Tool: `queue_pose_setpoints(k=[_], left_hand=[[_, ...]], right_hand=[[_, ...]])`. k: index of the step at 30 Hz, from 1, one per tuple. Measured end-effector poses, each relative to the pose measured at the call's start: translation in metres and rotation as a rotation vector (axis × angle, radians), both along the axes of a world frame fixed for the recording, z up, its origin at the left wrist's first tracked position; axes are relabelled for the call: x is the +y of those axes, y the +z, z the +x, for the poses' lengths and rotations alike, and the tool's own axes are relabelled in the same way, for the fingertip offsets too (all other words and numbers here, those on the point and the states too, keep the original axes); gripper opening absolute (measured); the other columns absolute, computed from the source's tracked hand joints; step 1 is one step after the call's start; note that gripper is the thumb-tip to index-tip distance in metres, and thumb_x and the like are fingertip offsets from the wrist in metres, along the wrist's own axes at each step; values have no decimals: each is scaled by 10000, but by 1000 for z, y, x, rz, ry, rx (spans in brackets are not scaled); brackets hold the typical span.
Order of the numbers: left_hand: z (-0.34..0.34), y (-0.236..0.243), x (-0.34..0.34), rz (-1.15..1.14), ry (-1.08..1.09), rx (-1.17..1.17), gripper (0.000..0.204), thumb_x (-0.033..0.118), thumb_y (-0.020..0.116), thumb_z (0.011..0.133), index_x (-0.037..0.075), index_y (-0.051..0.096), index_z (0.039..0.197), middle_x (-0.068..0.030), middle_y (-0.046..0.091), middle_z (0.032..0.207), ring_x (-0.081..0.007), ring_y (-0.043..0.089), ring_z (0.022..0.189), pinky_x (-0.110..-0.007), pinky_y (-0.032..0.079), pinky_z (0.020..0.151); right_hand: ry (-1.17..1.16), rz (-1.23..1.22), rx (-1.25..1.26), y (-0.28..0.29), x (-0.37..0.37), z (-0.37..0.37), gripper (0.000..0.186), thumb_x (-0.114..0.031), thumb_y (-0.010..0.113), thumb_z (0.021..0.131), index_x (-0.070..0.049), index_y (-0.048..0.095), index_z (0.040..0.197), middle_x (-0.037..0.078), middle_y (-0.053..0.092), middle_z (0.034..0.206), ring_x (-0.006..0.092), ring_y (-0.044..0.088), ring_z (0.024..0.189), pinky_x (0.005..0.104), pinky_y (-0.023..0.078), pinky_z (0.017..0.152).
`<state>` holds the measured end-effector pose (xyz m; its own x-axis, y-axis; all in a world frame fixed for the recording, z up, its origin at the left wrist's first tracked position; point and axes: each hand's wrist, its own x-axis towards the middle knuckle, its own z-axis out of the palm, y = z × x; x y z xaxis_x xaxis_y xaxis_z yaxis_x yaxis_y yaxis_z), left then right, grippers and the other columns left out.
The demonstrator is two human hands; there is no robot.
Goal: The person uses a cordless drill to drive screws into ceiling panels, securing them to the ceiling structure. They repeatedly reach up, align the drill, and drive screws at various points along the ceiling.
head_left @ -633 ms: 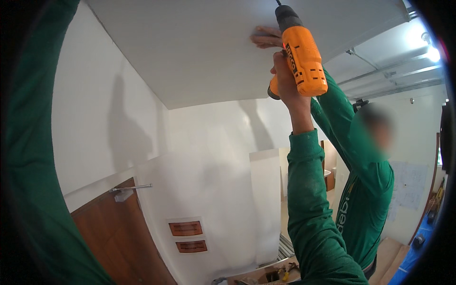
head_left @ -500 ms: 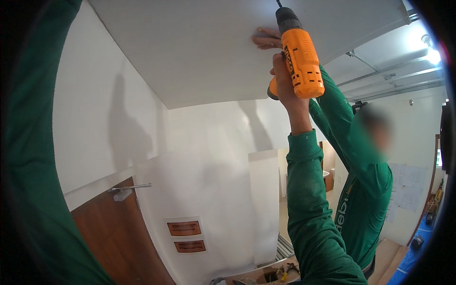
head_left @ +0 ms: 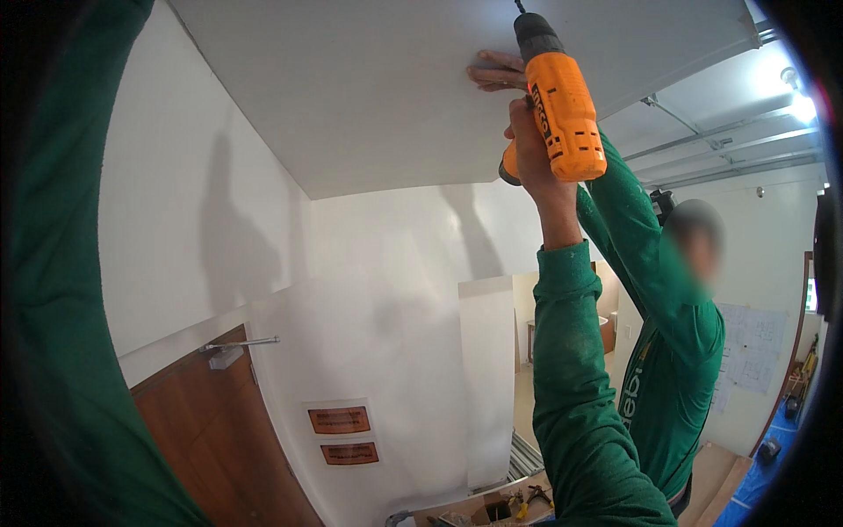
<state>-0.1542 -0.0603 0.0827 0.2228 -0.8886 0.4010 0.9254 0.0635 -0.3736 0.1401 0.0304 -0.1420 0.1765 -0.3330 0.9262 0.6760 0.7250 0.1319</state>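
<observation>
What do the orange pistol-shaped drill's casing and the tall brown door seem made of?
Orange pistol-shaped drill casing: probably hard moulded plastic, satin, judging by its smooth, slotted surface.
Tall brown door: likely wood or wood-look veneer, low sheen, showing faint streaks.

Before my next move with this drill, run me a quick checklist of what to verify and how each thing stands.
1. Orange drill gripped in the right hand: ok.
2. Whole drill bit in view: not ok, the picture's top edge cuts it off.
3. Drill bit meeting the ceiling panel: cannot tell, tip unseen.
4. Left hand placement: cannot tell, out of view.
5. Co-worker's hand clear of the drill: cannot tell, partly hidden behind it.
</observation>
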Motion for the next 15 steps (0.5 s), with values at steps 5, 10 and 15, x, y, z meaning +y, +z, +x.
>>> queue_pose_setpoints(k=[5, 10, 15], left_hand=[[0, -1, 3, -7, 9, 4, 882, 424, 838, 748, 149, 402, 1464, -168, 391, 1469, -378, 312, 1411, -577, 261, 1170], [1, 1, 4, -9, -4, 10, 850, 414, 829, 758, 146, 415, 1449, -167, 405, 1453, -376, 328, 1398, -572, 272, 1162], [2, 0, 8, -14, -13, 11, 818, 404, 821, 767, 142, 429, 1435, -166, 418, 1438, -374, 344, 1385, -567, 283, 1154]], right_hand=[[80, -27, 38, -2, -4, -6, 189, -265, 684, 965, -77, 670, 980, 22, 673, 761, 129, 688, 691, 321, 573, 639], [51, 32, -5, -4, -9, -9, 187, -255, 688, 967, -70, 668, 983, 23, 674, 766, 130, 689, 691, 314, 574, 632], [-30, 12, 29, 1, -3, 2, 195, -250, 688, 970, -57, 668, 992, 27, 675, 771, 133, 690, 692, 312, 572, 627]])
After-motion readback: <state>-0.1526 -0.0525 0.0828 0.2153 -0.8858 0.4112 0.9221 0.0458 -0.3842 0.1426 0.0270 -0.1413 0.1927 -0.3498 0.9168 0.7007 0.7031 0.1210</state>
